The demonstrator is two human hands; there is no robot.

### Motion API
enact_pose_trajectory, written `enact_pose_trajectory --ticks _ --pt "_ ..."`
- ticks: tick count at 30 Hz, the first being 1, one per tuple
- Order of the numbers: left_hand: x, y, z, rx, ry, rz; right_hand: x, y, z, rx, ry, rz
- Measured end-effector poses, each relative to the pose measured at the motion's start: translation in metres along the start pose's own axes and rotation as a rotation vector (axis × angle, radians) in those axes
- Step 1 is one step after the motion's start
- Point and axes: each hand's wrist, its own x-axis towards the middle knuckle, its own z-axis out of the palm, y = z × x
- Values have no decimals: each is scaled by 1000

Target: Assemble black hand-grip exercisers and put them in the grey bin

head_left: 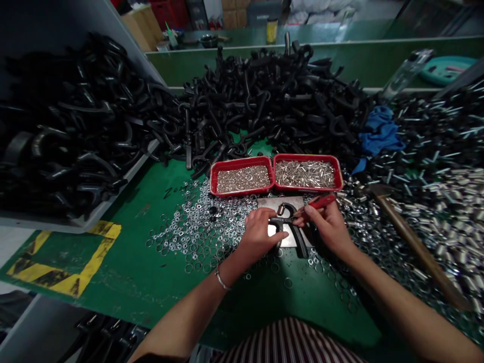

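Observation:
A black curved handle [301, 245] lies on a small metal plate [264, 202] in front of me. My left hand [260, 232] grips the handle's left side between thumb and fingers. My right hand [330, 229] is closed around a red-handled hand tool [320, 201], whose thin metal tip points left at the middle of the handle. The tool's exact kind is hard to make out, as my fingers cover part of it. A small metal cylinder [281, 209] stands at the handle's upper end, right by my left fingertips.
Behind the plate are two red trays [242, 191] of small metal parts. Loose rings and nuts [196, 227] spread leftward. A hammer [416, 242] lies right, beside metal sleeves [461, 217]. Black handles [264, 96] are heaped behind, near a blue cloth [381, 131]; a bin [94, 214] holds more.

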Motion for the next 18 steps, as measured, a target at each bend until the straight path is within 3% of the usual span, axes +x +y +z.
enact_pose_trajectory --ticks 5,9,11,14,16,18 --pt "-2 -2 3 23 12 15 -9 -13 6 -520 3 -148" --pt "-2 -1 3 49 0 25 0 -29 18 -812 -158 -202" --pt "-2 2 1 75 -11 11 7 -37 22 -789 -220 -238" --pt "-1 5 -1 126 -19 -9 7 -45 20 -530 -242 -277" --pt "-1 6 -1 155 -12 -10 1 -47 11 -354 -175 -255" --pt "-4 6 -1 173 -8 0 -5 -42 -6 -384 -59 -217"
